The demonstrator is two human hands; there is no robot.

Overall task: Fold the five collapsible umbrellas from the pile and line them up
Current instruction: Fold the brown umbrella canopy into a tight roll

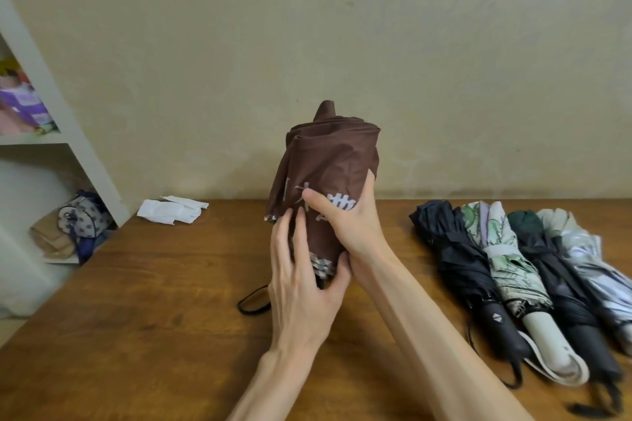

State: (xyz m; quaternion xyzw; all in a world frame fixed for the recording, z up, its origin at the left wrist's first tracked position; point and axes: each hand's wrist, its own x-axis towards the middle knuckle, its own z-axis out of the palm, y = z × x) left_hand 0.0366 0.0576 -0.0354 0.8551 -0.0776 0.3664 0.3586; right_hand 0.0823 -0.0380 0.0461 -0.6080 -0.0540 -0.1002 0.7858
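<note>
A brown collapsible umbrella (328, 161) with white lettering stands upright above the wooden table (154, 301), tip pointing up. My right hand (345, 222) wraps around its lower body, thumb across the lettering. My left hand (301, 277) presses flat fingers against its left side and cups the bottom edge. Its black wrist strap (253, 301) hangs down onto the table. At the right lie several folded umbrellas side by side: a black one (458, 267), a green floral one (506, 260), a dark one (554, 277) and a pale silver one (595, 256).
A folded white cloth (171, 210) lies at the back left of the table. White shelves (68, 133) stand on the left, holding a patterned pouch (82, 217) and colourful items. A beige wall runs behind the table.
</note>
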